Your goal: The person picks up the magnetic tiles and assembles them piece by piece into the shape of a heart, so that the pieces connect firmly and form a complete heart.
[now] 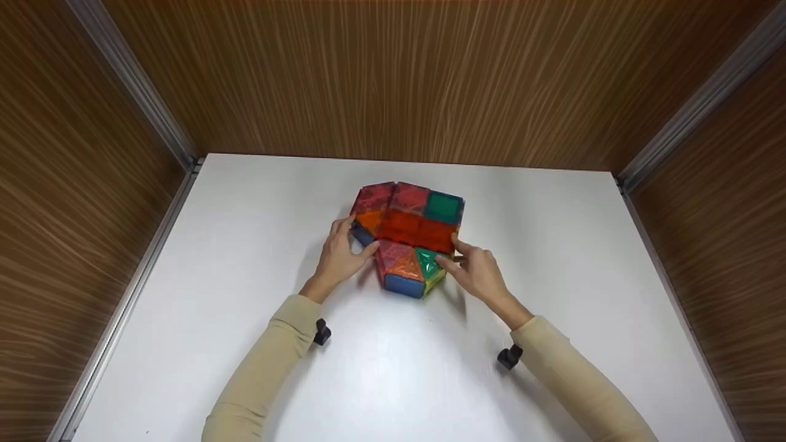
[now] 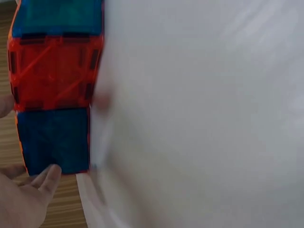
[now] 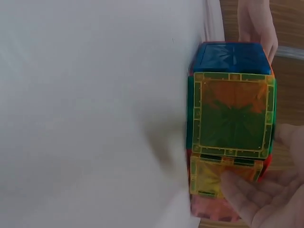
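A hollow shape built of translucent magnetic tiles (image 1: 405, 227) stands at the middle of the white table, in red, orange, green, blue and yellow. My left hand (image 1: 341, 255) grips its left side, thumb on the near edge and fingers by a dark blue tile. On the opposite side my right hand (image 1: 479, 270) holds it, thumb at the green triangle tile (image 1: 428, 263). Up close, left fingertips touch a blue tile (image 2: 54, 137) in the left wrist view. In the right wrist view, a right fingertip presses a small yellow tile (image 3: 204, 178) under a larger yellow-framed square (image 3: 232, 116).
Around the build lies the white tabletop (image 1: 393, 368). Wood-grain panels (image 1: 393, 80) enclose it at the back and both sides, with metal rails (image 1: 132, 73) at the corners. A small black device (image 1: 322, 332) sits at each wrist.
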Tool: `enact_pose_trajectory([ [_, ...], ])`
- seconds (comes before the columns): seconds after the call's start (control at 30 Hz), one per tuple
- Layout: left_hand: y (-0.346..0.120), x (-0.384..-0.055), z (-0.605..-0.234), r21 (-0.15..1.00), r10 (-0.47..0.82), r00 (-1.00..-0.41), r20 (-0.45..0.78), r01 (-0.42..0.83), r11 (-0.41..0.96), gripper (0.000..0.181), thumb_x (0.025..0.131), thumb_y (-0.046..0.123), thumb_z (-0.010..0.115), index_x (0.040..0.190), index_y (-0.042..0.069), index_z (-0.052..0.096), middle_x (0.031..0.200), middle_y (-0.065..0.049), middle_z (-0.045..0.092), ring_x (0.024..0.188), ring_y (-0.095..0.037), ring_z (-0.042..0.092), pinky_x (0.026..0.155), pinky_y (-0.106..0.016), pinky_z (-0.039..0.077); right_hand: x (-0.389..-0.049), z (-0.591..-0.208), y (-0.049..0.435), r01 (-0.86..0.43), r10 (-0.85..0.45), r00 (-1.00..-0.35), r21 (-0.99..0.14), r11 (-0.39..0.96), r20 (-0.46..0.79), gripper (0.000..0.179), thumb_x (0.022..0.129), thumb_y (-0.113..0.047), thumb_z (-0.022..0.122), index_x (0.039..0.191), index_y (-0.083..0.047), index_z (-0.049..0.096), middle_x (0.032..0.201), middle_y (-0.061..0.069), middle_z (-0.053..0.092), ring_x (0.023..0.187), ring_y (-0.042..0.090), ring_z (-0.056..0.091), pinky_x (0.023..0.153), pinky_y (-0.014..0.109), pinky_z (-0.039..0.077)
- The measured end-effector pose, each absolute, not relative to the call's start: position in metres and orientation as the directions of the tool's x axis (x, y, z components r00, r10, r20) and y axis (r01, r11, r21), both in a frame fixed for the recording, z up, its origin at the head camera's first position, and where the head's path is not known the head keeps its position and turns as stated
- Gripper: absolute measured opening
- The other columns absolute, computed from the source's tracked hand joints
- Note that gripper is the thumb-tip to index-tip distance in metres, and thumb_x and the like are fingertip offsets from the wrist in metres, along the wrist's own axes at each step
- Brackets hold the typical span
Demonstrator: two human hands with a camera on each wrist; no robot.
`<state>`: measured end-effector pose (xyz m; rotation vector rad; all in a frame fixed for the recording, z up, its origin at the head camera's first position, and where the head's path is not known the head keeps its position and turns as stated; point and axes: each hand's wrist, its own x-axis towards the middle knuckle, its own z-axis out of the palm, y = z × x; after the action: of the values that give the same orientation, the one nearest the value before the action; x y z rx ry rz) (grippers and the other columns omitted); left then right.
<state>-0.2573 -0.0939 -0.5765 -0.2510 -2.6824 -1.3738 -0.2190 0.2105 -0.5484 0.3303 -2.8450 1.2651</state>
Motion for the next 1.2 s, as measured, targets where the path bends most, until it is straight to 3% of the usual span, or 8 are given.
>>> enact_pose_trajectory([
  [0.2, -0.086, -0.246, -0.576, 0.815, 0.064, -0.984, 0.168, 0.175, 0.552, 0.081, 0.095, 0.038, 0.077, 0.156, -0.003, 0.041, 0.155, -0.024, 0.046, 0.138, -0.042, 0.056, 0.120, -0.052, 0.045, -0.232, -0.543, 0.223, -0.119, -0.104, -0.992, -0.736, 0.666, 0.066, 0.062, 0.100, -0.039, 0.072, 0.146, 0.001, 0.059, 0.140, 0.027, 0.067, 0.109, 0.040, 0.077, 0.094, 0.054, 0.062],
  [0.47, -0.061, -0.197, -0.574, 0.868, 0.011, -0.995, 0.096, 0.089, 0.488, 0.085, 0.094, 0.045, 0.078, 0.155, -0.002, 0.042, 0.153, -0.025, 0.051, 0.132, -0.040, 0.063, 0.111, -0.052, 0.054, -0.288, -0.546, 0.250, -0.061, -0.073, -0.997, -0.815, 0.576, 0.023, 0.073, 0.102, -0.044, 0.068, 0.156, 0.000, 0.045, 0.162, 0.023, 0.048, 0.140, 0.045, 0.057, 0.115, 0.057, 0.049],
  [0.73, -0.040, -0.173, -0.579, 0.900, 0.013, -0.997, 0.071, 0.070, 0.430, 0.076, 0.094, 0.041, 0.079, 0.148, -0.003, 0.047, 0.132, -0.020, 0.062, 0.114, -0.031, 0.067, 0.098, -0.043, 0.060, -0.323, -0.549, 0.252, -0.001, -0.131, -0.988, -0.836, 0.548, -0.085, 0.074, 0.105, -0.043, 0.063, 0.162, -0.004, 0.036, 0.167, 0.021, 0.041, 0.150, 0.044, 0.047, 0.121, 0.057, 0.044],
  [0.97, -0.037, -0.174, -0.585, 0.890, -0.001, -0.995, 0.096, 0.085, 0.448, 0.068, 0.096, 0.034, 0.078, 0.146, -0.002, 0.049, 0.125, -0.018, 0.064, 0.105, -0.028, 0.066, 0.086, -0.033, 0.056, -0.320, -0.555, 0.253, 0.049, -0.158, -0.978, -0.883, 0.466, -0.137, 0.068, 0.105, -0.040, 0.064, 0.159, -0.006, 0.041, 0.160, 0.022, 0.049, 0.145, 0.041, 0.054, 0.116, 0.056, 0.050],
  [1.2, -0.051, -0.177, -0.584, 0.928, 0.070, -0.996, 0.055, 0.077, 0.365, 0.066, 0.098, 0.030, 0.076, 0.149, 0.000, 0.048, 0.137, -0.021, 0.061, 0.121, -0.034, 0.066, 0.103, -0.046, 0.059, -0.293, -0.557, 0.262, 0.070, -0.084, -0.988, -0.866, 0.495, -0.127, 0.072, 0.101, -0.048, 0.068, 0.155, -0.007, 0.042, 0.154, 0.022, 0.052, 0.141, 0.041, 0.055, 0.112, 0.056, 0.053],
])
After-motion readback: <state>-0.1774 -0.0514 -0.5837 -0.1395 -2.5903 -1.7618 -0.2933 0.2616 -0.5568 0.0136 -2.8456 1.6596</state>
